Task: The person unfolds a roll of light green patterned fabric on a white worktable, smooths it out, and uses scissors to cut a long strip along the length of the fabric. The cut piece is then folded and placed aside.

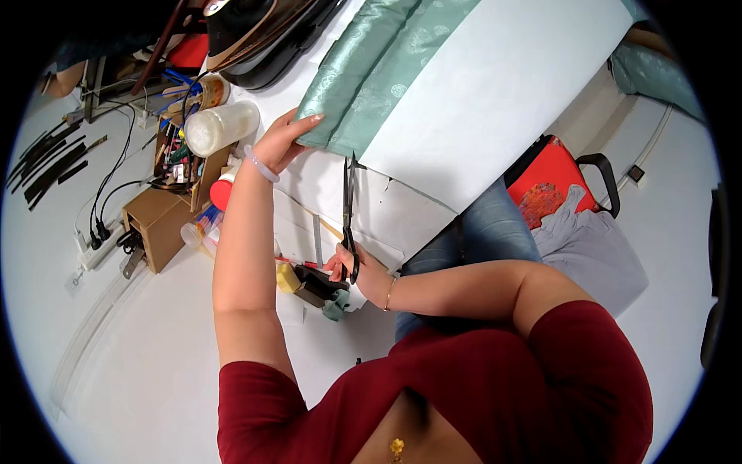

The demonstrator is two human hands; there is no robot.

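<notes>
Head view: cutting looks partway, judging by the scissors [348, 216] with blade tips at the lower edge of the green cloth [371, 100]. One green scrap [335, 306] lies below the right hand [371, 280]; can't tell if it's from this piece. Edge by the left hand [280, 145] looks uncut. Right grip: clenched on scissor handles, cloth beyond the blades. Left grip: pinching cloth's near-left corner, most of it extending up and right.

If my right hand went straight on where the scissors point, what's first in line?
Most likely the near edge of the green fabric: the tips of the scissors in your right hand already appear right at it, though depth is hard to judge.
</notes>
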